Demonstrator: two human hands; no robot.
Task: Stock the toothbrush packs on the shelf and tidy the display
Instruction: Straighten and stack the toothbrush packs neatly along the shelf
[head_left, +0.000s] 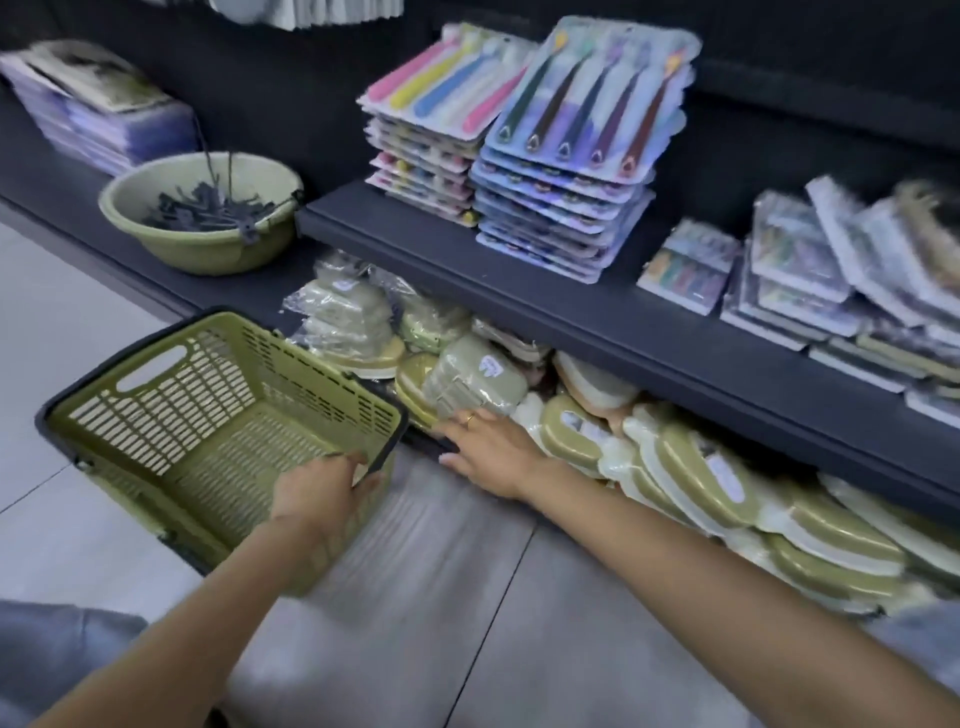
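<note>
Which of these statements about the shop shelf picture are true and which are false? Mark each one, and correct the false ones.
1. The left hand grips the rim of the green basket. True.
2. The basket is full of toothbrush packs. False: nothing shows inside it.
3. Two stacks of toothbrush packs stand side by side on the upper shelf. True.
4. The right hand holds a toothbrush pack. False: its fingers lie straight against the wrapped green goods under the shelf.
5. The round green bowl holds dark items. True.
</note>
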